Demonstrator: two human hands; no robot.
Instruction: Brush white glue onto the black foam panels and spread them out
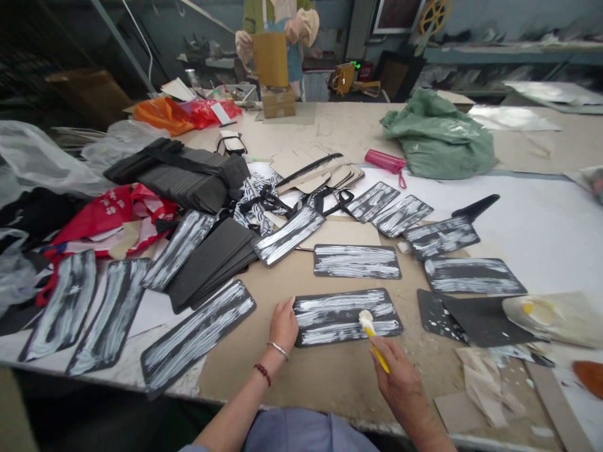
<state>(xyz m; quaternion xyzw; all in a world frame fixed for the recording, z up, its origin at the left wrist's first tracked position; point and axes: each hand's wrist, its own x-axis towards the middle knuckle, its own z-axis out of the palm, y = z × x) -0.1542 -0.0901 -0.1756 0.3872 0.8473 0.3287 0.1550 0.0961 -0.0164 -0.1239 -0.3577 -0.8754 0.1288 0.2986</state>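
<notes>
A black rectangular panel (pixel 330 317) streaked with white paste lies in front of me on brown board. My left hand (pixel 284 325) rests at its left edge, fingers together; whether they pinch the panel is hard to see. In my right hand (pixel 398 370) is a yellow-handled brush (pixel 379 355), its white-coated tip on the right part of the panel. Just beyond lies another streaked panel (pixel 357 261). More coated panels lie to the left (pixel 198 336) and right (pixel 475 275). A stack of plain black panels (pixel 214 257) sits left of centre.
On the right is a container of white paste (pixel 541 311) beside black sheets (pixel 485 319). A green bag (pixel 438 135) and a pink pouch (pixel 385 161) lie farther back. Red fabric (pixel 110 213) is on the left. Across the table, a person holds a cardboard box (pixel 271 59).
</notes>
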